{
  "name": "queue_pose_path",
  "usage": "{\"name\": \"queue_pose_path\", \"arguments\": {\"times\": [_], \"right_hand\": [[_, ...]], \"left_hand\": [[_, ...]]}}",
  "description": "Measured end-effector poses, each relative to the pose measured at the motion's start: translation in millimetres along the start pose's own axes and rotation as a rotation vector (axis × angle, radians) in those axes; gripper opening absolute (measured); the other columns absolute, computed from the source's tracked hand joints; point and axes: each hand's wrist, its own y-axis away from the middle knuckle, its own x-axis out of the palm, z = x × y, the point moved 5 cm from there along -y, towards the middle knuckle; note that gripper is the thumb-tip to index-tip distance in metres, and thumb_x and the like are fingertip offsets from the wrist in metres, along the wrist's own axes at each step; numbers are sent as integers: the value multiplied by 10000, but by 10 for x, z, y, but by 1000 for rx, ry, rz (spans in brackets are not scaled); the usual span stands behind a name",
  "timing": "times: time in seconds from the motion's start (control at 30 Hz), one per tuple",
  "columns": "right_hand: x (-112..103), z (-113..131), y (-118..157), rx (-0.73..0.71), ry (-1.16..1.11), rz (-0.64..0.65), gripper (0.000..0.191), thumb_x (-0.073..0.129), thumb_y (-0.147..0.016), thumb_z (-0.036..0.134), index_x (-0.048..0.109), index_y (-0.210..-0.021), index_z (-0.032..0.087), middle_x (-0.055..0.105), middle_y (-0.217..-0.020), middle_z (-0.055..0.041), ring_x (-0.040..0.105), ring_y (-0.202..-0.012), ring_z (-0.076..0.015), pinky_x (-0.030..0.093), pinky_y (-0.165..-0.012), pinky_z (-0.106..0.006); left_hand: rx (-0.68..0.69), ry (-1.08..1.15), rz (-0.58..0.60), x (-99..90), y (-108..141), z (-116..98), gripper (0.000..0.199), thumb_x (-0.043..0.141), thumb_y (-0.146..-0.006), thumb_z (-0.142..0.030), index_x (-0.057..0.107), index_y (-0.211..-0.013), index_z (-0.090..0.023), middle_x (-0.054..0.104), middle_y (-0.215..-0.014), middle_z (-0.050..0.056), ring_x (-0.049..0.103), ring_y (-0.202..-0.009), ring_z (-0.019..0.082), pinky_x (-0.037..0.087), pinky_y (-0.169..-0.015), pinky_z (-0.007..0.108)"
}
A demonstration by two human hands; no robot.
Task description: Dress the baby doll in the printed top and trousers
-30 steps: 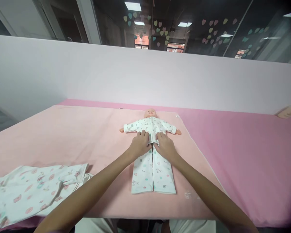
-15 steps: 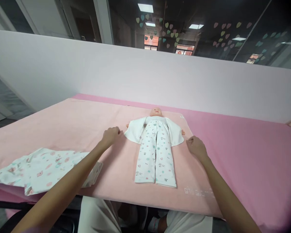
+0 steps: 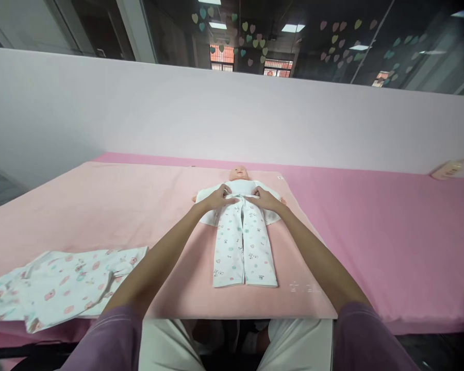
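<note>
A baby doll (image 3: 238,173) lies on its back with its head toward the wall. It has a white top (image 3: 237,186) on, and its small hands show at the sleeve ends. White printed baby trousers (image 3: 232,247) are laid out flat over the doll's front, legs toward me. At the left end of the waistband, my left hand (image 3: 219,198) has its fingers closed on the cloth. My right hand (image 3: 266,199) does the same at the right end. Fingertips are partly hidden in the fabric.
A printed white garment (image 3: 65,286) lies loosely folded at the left front of the peach mat (image 3: 131,206). The mat covers part of a pink tabletop (image 3: 363,232). A cream-coloured bottle (image 3: 448,169) is at the far right. A low white wall (image 3: 197,118) stands behind.
Both hands have come inward from either side of the doll to the trousers' waistband and closed on it. The view has shifted slightly, bringing the bottle further into sight.
</note>
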Motion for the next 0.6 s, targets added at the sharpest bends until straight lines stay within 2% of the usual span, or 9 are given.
{"name": "queue_pose_path", "arguments": {"times": [0.07,0.17,0.27,0.37,0.43,0.53,0.6], "right_hand": [[-2,-16,220,-57,33,31,515,672,-903,700,573,-1024,210,629,-1008,-12,542,-869,-179,435,-786,-307],[55,-59,660,-149,59,89,564,721,-853,721,596,-1087,223,628,-1069,-26,542,-887,-198,428,-762,-308],[159,-119,1001,-129,40,136,557,722,-850,725,604,-1098,239,638,-1092,-34,564,-911,-219,443,-747,-317],[200,-104,1131,-101,85,98,506,643,-907,733,600,-995,237,633,-995,-25,559,-882,-224,445,-758,-337],[195,-70,1147,-92,125,104,537,664,-878,754,606,-1001,235,634,-1012,-35,568,-909,-235,459,-785,-350],[187,-47,1175,-58,169,207,724,829,-692,773,623,-1137,241,639,-1141,-67,591,-1006,-272,490,-813,-363],[189,-38,1220,-35,190,253,852,902,-586,757,619,-1208,248,631,-1206,-83,595,-1068,-300,503,-833,-374]], "left_hand": [[66,-108,16,43,208,16,634,742,-819,-739,560,-1124,-213,600,-903,20,583,-827,220,461,-756,348],[187,-262,11,192,630,37,621,749,-820,-735,588,-1119,-214,632,-1065,79,588,-1035,298,489,-889,417],[226,-302,-46,335,984,29,550,632,-931,-727,603,-1111,-208,604,-1256,131,542,-1187,328,493,-1009,472],[274,-355,-104,396,1169,-74,476,530,-1014,-667,597,-1079,-201,596,-1300,155,543,-1206,326,475,-1060,494],[241,-345,-48,414,1218,-121,492,587,-974,-681,579,-1084,-201,624,-1225,149,577,-1145,326,490,-1009,486],[108,-255,83,430,1271,-126,707,789,-775,-738,544,-1168,-204,641,-1171,131,615,-1084,335,516,-871,437],[44,-214,124,449,1318,-129,816,836,-704,-750,521,-1227,-208,650,-1169,125,627,-1080,342,511,-822,411]]}}
